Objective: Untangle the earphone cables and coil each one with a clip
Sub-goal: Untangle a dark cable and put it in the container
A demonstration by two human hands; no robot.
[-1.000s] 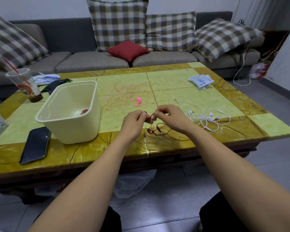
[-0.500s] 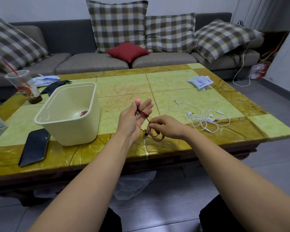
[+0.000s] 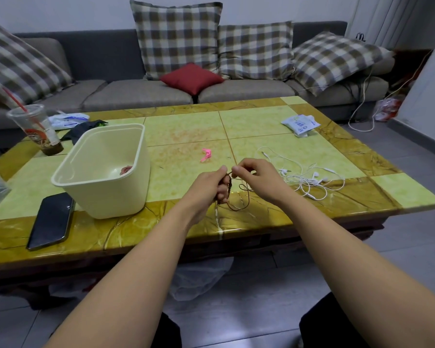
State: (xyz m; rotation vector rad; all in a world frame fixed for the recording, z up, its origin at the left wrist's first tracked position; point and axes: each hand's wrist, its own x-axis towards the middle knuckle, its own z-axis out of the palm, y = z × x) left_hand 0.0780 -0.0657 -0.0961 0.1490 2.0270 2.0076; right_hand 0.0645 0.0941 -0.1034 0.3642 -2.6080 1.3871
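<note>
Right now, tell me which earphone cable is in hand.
The dark cable, pinched by the left hand and right hand; the white cable lies untouched on the table.

A yellow-green tiled coffee table (image 3: 261, 121) carries a cream tub (image 3: 111, 197), a black phone (image 3: 52, 221) just beside it, and a plastic cup (image 3: 39, 129) at the far left. A pink clip (image 3: 206, 154) lies mid-table, tangled white earphones (image 3: 309, 180) to its right, a white packet (image 3: 300, 123) near the far right edge

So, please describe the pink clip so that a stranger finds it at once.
Start at the yellow-green tiled coffee table in front of the sofa. Near its middle, between the cream tub and the white earphone tangle, lies the pink clip, the only bright pink thing there.
</note>
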